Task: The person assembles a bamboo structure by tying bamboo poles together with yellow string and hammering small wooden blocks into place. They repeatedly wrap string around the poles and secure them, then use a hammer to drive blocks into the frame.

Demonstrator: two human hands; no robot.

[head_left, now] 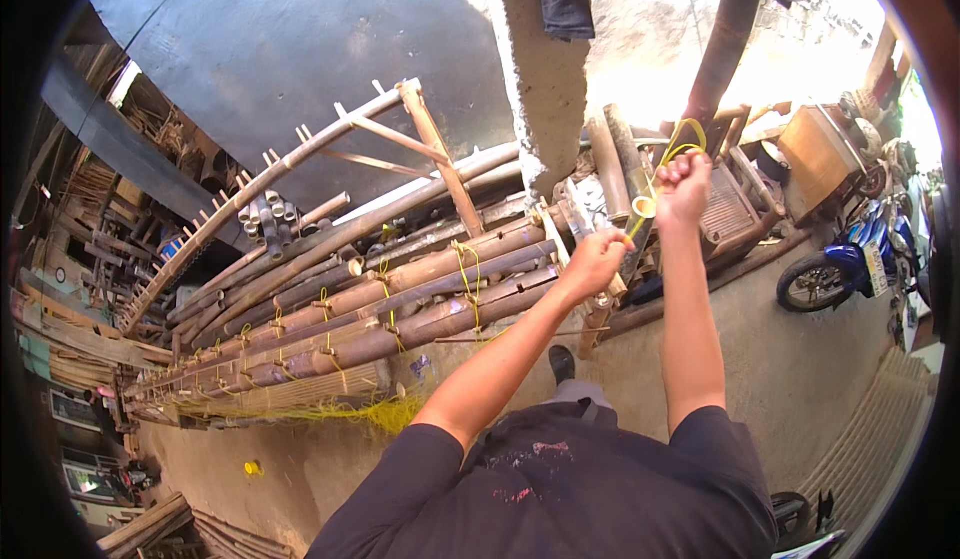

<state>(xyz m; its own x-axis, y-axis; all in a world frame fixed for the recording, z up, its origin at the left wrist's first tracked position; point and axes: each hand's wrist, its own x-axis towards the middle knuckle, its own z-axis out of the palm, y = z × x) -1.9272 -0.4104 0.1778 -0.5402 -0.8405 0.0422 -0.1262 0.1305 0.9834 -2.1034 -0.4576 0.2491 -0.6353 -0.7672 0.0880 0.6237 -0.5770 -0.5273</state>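
My right hand (685, 193) is closed in a fist on a yellow strap (695, 137), which loops up above the knuckles. Lower and to the left, my left hand (597, 263) pinches a short yellow piece that seems to belong to the same strap. Between the two hands shows the pale round cut end of a bamboo pole (643, 207), with the strap running beside it. Whether the strap goes round the pole, I cannot tell. Left of my hands, long brown bamboo poles (410, 327) lie side by side, tied at intervals with yellow strapping (468, 277).
A bamboo frame with pegs (285, 167) rises over the poles at the left. Beyond them stands a concrete pillar (552, 109). A wooden crate (735, 204) and a blue motorcycle (862, 254) are at the right. Tangled yellow strapping (385, 414) hangs under the poles.
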